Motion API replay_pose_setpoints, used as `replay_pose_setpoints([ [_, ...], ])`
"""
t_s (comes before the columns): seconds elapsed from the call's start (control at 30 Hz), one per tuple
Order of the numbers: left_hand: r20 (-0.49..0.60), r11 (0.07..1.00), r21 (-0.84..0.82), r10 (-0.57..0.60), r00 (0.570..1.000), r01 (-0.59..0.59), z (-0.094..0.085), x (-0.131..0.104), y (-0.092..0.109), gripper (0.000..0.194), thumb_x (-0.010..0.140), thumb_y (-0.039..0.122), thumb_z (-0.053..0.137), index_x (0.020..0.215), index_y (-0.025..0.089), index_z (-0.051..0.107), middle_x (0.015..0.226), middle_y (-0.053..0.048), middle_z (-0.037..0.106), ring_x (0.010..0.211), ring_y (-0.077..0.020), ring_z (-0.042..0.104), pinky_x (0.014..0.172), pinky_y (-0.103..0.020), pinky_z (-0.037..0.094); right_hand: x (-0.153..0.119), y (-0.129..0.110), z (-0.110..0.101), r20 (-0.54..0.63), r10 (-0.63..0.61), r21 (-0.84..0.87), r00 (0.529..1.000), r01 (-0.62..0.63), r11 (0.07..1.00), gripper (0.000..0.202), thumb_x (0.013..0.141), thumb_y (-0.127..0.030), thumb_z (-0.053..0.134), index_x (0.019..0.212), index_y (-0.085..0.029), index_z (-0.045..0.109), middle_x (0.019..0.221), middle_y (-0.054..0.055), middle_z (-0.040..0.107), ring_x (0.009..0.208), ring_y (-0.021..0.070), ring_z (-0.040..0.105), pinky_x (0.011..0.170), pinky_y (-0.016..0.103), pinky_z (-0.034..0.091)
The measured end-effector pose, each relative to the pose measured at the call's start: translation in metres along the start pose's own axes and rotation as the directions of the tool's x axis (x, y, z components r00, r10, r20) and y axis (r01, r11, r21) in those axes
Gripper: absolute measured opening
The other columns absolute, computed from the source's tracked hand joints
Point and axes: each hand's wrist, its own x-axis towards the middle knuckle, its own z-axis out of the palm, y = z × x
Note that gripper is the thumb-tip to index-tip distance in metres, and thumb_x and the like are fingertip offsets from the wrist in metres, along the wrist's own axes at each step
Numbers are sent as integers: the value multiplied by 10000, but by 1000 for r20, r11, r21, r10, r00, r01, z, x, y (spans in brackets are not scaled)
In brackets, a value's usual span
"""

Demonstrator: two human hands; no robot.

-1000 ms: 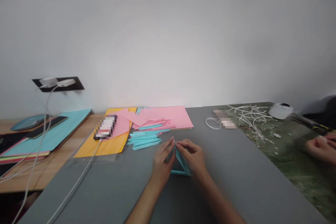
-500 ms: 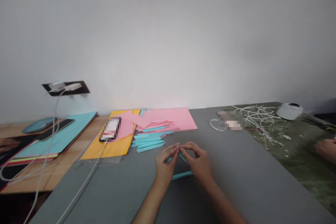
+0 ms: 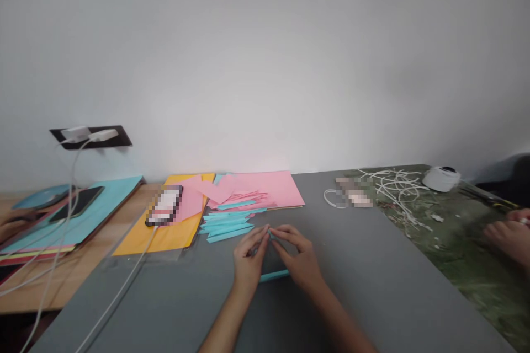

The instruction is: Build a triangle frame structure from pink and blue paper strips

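Observation:
Over the grey table, my left hand and my right hand meet at the fingertips. Both are closed in a pinch on a small blue folded paper, most of it hidden by the fingers. Between my wrists lies a blue folded paper strip. Just beyond my left hand is a loose pile of blue folded paper strips. Several pink folded pieces lie behind that pile, partly over a pink sheet.
A phone with a white cable rests on an orange sheet at left. Tangled white cord and a white roll lie at right. Other people's hands show at the far left and far right.
The view has swung slightly right. Less of the blue paper shows between my fingertips, where a slanting length was visible before. The hand at far right shows more.

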Motion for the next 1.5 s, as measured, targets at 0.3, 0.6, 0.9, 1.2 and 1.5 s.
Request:
replay_pose_setpoints([
  [0.3, 24, 992, -81, -92, 996, 93, 0, 5, 0, 194, 732, 297, 626, 884, 202, 702, 917, -76, 692, 879, -197, 636, 806, -348, 520, 0, 1, -1, -26, -31, -17, 999, 31, 999, 251, 791, -207, 545, 1003, -262, 667, 947, 60, 656, 887, 180, 605, 800, 330, 489],
  [0.6, 37, 985, -148, -79, 996, 84, -3, 11, 2, 169, 692, 304, 665, 805, 178, 667, 810, -50, 639, 803, -165, 612, 694, -264, 517, -1, -4, -5, -132, -201, -211, 971, 170, 963, 124, 787, -222, 578, 863, -242, 674, 911, 60, 667, 887, 196, 600, 819, 371, 455],
  [0.9, -96, 990, -126, -83, 992, 71, 1, 5, 1, 159, 718, 283, 633, 831, 172, 631, 859, -58, 633, 855, -169, 604, 721, -277, 516, -6, -9, 3, -136, -24, -194, 990, -3, 981, 124, 735, -274, 616, 822, -221, 687, 822, 66, 672, 808, 204, 608, 766, 343, 457],
  [1.2, -67, 939, -248, -261, 963, 237, 8, -2, -2, 169, 696, 293, 638, 795, 158, 621, 852, -73, 684, 856, -189, 641, 780, -314, 502, -8, -4, 14, -63, 324, -12, 944, -325, 946, 199, 727, -370, 597, 686, -196, 685, 702, 40, 700, 651, 192, 598, 598, 281, 410],
  [1.5, -61, 896, -314, -348, 935, 313, 8, -3, -9, 176, 691, 298, 631, 798, 159, 627, 869, -89, 696, 873, -204, 644, 749, -317, 508, -8, -7, 15, -17, 349, 2, 937, -349, 937, 205, 735, -377, 580, 716, -193, 669, 728, 39, 690, 700, 198, 599, 661, 293, 426],
])
